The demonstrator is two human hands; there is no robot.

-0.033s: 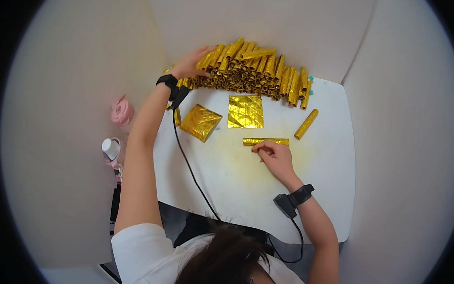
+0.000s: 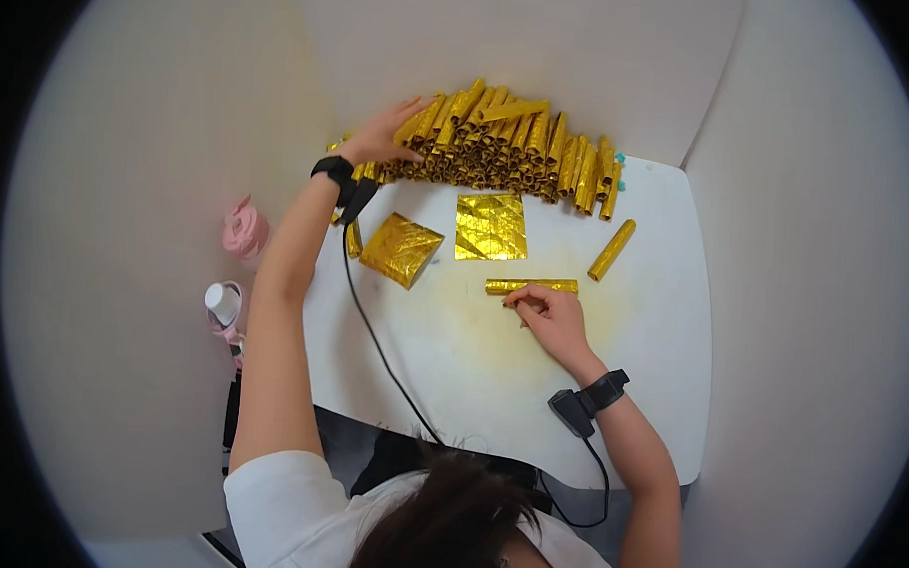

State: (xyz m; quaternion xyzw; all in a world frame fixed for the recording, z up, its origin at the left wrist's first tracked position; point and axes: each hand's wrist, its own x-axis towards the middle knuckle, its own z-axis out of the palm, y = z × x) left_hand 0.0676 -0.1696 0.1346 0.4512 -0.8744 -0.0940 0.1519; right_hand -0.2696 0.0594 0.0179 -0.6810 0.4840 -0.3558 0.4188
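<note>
A heap of rolled gold foil tubes (image 2: 479,145) lies stacked against the back wall. At its left end is my left hand (image 2: 385,136), fingers stretched out and thumb apart, touching the outer tubes. My right hand (image 2: 553,320) rests on the table with its fingers curled together, just in front of a single gold tube (image 2: 525,285) lying crosswise. Something small and dark shows at its fingertips, too small to make out. Between the hands lie a flat gold foil square (image 2: 491,227) and a second gold square (image 2: 403,249), turned cornerwise and looking thicker.
Another gold tube (image 2: 612,249) lies slantwise at the right of the white table (image 2: 663,321). A pink lidded cup (image 2: 244,227) and a white-capped bottle (image 2: 223,300) stand off the table's left side. Black cables (image 2: 376,326) trail from both wristbands. Walls enclose the back and sides.
</note>
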